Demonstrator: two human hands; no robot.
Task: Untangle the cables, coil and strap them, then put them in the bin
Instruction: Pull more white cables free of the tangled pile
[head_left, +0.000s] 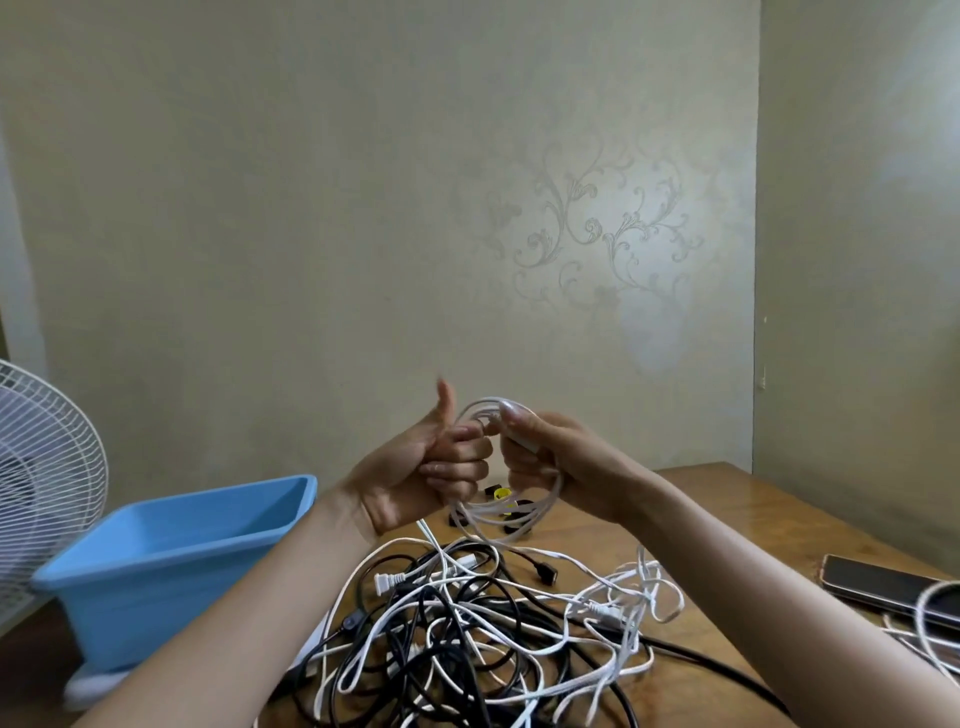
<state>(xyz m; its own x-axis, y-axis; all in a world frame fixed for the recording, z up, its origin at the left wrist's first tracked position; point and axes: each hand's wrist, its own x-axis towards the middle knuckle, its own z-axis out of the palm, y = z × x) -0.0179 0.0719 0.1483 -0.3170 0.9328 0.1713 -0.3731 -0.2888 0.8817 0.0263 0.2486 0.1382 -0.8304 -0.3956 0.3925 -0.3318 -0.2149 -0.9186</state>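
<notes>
A white cable coil (511, 512) hangs in the air between my hands, above the table. My left hand (441, 467) grips its left side with curled fingers, thumb pointing up. My right hand (540, 457) grips the coil's right side and its top loops. A tail of the white cable drops from the coil into a tangled heap of black and white cables (483, 629) on the wooden table (727, 509). The blue plastic bin (171, 566) stands at the left with nothing visible inside. Small black and yellow straps (501, 493) lie behind the coil.
A white fan (47, 478) stands at the far left beside the bin. A dark phone (888, 587) lies at the table's right edge, with another white cable loop (930, 623) over it. A papered wall runs behind the table.
</notes>
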